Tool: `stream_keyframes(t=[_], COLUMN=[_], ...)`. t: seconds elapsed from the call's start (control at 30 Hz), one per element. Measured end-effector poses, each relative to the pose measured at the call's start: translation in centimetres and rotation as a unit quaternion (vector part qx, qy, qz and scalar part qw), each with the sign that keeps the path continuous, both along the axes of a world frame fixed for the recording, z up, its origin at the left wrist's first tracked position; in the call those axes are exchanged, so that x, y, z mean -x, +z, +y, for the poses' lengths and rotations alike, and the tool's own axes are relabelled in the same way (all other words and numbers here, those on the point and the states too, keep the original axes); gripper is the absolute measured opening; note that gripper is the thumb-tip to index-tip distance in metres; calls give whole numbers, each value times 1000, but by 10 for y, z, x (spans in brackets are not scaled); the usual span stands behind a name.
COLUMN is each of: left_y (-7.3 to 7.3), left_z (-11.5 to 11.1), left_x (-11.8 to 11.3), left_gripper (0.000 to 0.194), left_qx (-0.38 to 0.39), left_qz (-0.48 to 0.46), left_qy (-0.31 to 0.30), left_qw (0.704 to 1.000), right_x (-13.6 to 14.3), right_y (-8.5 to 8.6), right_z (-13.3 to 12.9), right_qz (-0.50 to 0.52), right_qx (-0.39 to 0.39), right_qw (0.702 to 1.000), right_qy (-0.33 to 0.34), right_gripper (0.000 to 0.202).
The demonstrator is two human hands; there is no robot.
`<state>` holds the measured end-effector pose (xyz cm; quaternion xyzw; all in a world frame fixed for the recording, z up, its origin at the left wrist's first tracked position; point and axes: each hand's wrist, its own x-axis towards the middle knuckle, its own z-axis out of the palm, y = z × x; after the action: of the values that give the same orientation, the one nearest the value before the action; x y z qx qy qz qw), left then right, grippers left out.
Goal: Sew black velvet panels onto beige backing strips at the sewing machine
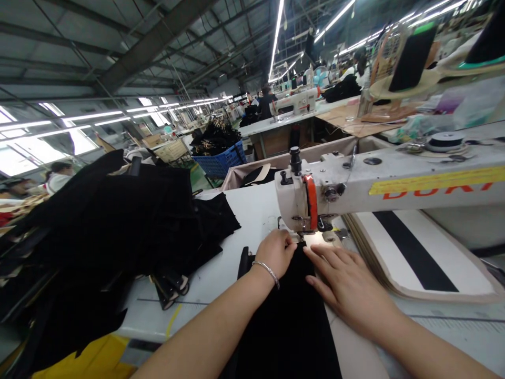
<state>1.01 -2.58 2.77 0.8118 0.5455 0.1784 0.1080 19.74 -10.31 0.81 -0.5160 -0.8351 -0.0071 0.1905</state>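
You are working at the centre of the frame, where a long black cloth [294,326] is lying under and between your hands. Its long axis is running from the bottom edge up to the head of the sewing machine [355,181], with its upper end narrowing between your fingertips, just beside the lit area under the machine's head. Your left hand [272,255], wearing a silver bracelet [267,270], is coming in from the lower left, thumb and fingertips drawn together and pinching the cloth at its upper end. Your right hand [343,279] is reaching in from the lower right, fingers somewhat spread and palm down, resting over the cloth's right edge and the pale piece [349,342] alongside it. Both sets of fingertips are sitting near the machine's head, on opposite sides of the cloth's upper end, neither clearly nearer. The contact under the head is too small to read. A heap of black pieces [150,210] is filling the left of the frame; a stack of pale panels [430,258] is lying at the right, beneath the machine's arm. A blue crate [221,162] is standing farther back, above centre.
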Motion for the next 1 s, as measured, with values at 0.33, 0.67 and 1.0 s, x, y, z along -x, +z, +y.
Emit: stream_keyframes(t=[0.33, 0.67, 1.0], left_y=[8, -6, 1], left_z=[-13, -24, -22], left_x=[1, 13, 10], left_gripper=[4, 26, 26], left_qx=[-32, -48, -40], left_qz=[11, -1, 17], left_qy=[-98, -201, -195], left_qw=[995, 978, 980], right_x=[-2, -2, -1], right_y=[-1, -6, -5], right_z=[1, 2, 3], right_qz=[9, 6, 1], right_qx=[-3, -18, -29], right_qw=[1000, 1000, 1000], right_qy=[8, -1, -5], right_gripper=[47, 46, 46])
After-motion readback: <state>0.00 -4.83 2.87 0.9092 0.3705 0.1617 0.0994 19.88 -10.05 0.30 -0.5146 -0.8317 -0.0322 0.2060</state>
